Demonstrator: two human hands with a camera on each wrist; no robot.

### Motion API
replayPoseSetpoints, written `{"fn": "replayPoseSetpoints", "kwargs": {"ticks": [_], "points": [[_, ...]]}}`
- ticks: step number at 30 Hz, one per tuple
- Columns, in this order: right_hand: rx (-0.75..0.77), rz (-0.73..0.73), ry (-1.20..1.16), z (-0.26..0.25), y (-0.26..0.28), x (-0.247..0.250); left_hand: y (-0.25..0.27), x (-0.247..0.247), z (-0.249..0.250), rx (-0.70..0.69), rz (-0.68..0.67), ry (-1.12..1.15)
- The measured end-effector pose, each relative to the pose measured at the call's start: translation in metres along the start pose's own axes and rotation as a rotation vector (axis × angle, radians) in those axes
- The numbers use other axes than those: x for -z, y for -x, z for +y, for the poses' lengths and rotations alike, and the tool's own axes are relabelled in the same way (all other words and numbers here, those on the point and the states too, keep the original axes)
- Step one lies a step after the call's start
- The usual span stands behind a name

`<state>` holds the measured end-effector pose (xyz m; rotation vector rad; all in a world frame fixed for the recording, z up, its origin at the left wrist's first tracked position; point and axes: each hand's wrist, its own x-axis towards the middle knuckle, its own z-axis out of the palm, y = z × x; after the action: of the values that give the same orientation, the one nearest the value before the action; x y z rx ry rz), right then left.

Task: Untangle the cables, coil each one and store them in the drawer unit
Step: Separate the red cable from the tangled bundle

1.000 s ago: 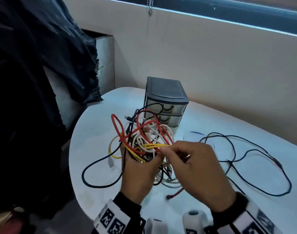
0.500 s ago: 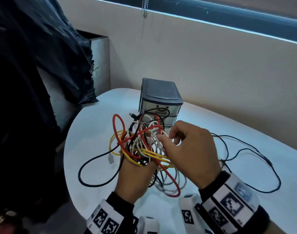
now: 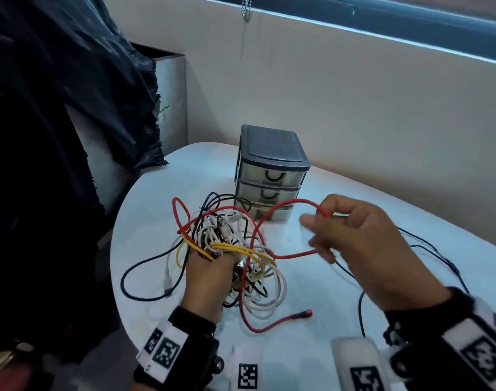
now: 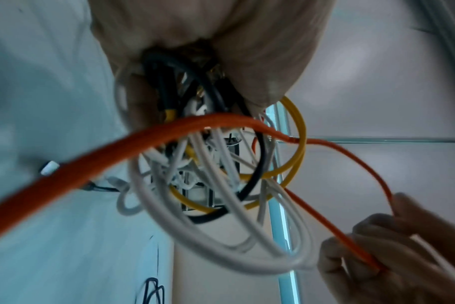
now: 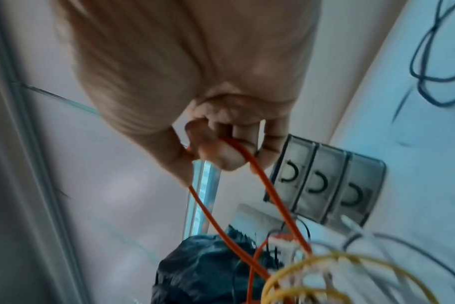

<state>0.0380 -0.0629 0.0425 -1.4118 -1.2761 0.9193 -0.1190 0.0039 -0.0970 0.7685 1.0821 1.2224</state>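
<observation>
Behind, drawer unit; black cable alongside.

My left hand is raised, fingers curled around the cable tangle. My right hand is to its right, pinching a loop of the red cable between thumb and fingers.

Head view looks down from above — both wrist views sit close (upward-tilted), sharing the cable tangle.
</observation>
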Motion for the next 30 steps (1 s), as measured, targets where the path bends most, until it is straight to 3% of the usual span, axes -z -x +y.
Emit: {"fn": "replayPoseSetpoints", "kwargs": {"ticks": [5,9,11,13,15,17,18,20,23,27,30], "points": [[-0.071,0.379,-0.248,-0.009,-0.027,0.047,-0.003,0.004,0.003,0.099,-0.016,0.068],[-0.123,0.563,-0.385,-0.006,-0.04,0.084,-0.003,0.006,0.004,0.162,-0.044,0.047],[-0.037,0.47,-0.287,-0.007,-0.036,0.091,-0.003,0.004,0.003,0.142,-0.057,-0.025],[0.041,0.208,0.176,-0.013,-0.026,0.09,-0.004,0.005,0.003,0.084,-0.037,-0.108],[0.023,-0.027,0.642,-0.018,-0.016,0.087,-0.008,0.01,0.004,0.053,-0.003,-0.121],[0.044,-0.024,0.695,-0.018,-0.014,0.092,-0.01,0.013,0.008,0.05,0.026,-0.093],[0.088,0.038,0.643,-0.016,-0.014,0.096,-0.009,0.013,0.01,0.054,0.03,-0.071],[0.152,0.3,0.407,-0.006,-0.021,0.111,-0.007,0.01,0.011,0.07,0.014,-0.041],[0.057,0.65,0.013,0.018,-0.042,0.129,0.0,0.001,0.008,0.085,-0.038,-0.042],[-0.049,0.822,-0.064,0.051,-0.051,0.148,0.002,-0.005,0.002,0.105,-0.07,-0.025],[-0.019,0.814,-0.001,0.053,-0.049,0.155,0.002,-0.004,0.0,0.086,-0.057,-0.046]]}}
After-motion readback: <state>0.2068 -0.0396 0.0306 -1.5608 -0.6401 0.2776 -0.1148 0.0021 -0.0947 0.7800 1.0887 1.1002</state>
